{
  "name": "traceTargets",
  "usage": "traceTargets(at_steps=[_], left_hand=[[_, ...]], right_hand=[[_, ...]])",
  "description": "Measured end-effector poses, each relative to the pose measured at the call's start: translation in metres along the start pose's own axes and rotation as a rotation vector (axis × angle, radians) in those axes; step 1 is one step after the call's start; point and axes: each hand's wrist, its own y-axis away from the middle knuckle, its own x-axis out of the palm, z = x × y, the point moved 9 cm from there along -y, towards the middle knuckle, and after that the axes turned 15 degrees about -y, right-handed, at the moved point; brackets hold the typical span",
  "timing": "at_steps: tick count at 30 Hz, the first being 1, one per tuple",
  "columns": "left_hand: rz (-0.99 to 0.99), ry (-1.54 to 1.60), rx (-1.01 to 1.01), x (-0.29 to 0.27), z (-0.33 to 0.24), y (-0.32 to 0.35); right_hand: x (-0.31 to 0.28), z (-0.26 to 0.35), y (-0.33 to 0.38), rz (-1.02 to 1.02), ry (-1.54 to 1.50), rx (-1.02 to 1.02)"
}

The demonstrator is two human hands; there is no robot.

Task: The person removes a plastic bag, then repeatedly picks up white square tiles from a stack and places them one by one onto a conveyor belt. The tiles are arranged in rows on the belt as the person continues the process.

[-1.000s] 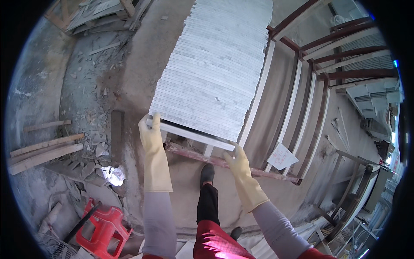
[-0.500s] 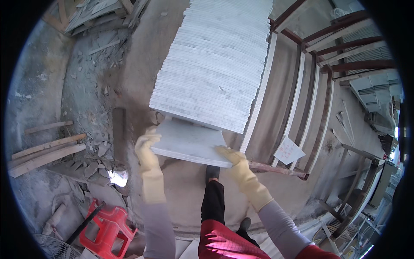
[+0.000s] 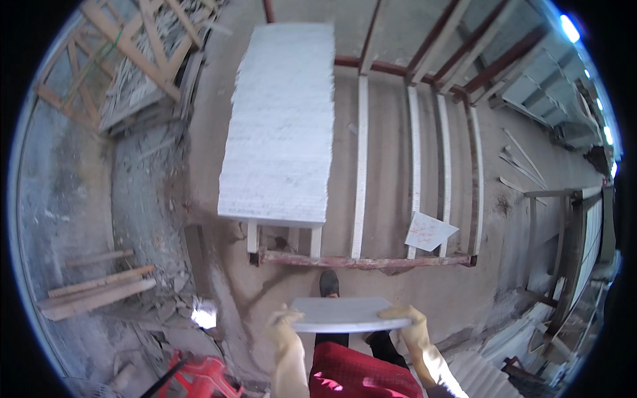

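Note:
A pale grey stone slab [image 3: 345, 310] is held level in front of my body between my two hands. My left hand [image 3: 286, 331], in a cream-yellow rubber glove, grips its left end. My right hand [image 3: 411, 324], gloved alike, is closed on the right end, thumb over the top face. Beyond lies a long row of similar slabs [image 3: 279, 126], packed on edge on a rack; a gap of floor separates it from the held slab. I cannot tell whether the held piece is one slab or more.
The rack [image 3: 371, 263] has red metal ends and pale rails. A loose slab with red marks [image 3: 430, 232] lies across its rails. Timber planks [image 3: 99, 295] and rubble are at left. A red plastic stool [image 3: 206, 377] stands lower left, and a wooden crate [image 3: 142, 86] far left.
The held slab has come away from the near end of the row, back toward my body. My view has shifted too, showing more of the rack.

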Motion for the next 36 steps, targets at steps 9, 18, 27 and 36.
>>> traceTargets(at_steps=[9, 18, 27, 36], left_hand=[[0.467, -0.149, 0.546, 0.118, 0.004, 0.168], [1.095, -0.216, 0.708, 0.283, 0.067, 0.294], [0.820, -0.631, 0.591, 0.371, 0.041, 0.558], [0.936, -0.777, 0.547, 0.527, 0.078, 0.660]], right_hand=[[-0.193, -0.021, 0.202, -0.573, -0.651, 0.076], [-0.344, -0.067, 0.353, -0.897, -0.889, 0.023], [-0.484, -0.034, 0.462, -1.226, -0.973, -0.166], [-0.616, -0.052, 0.472, -1.494, -1.052, -0.250]])
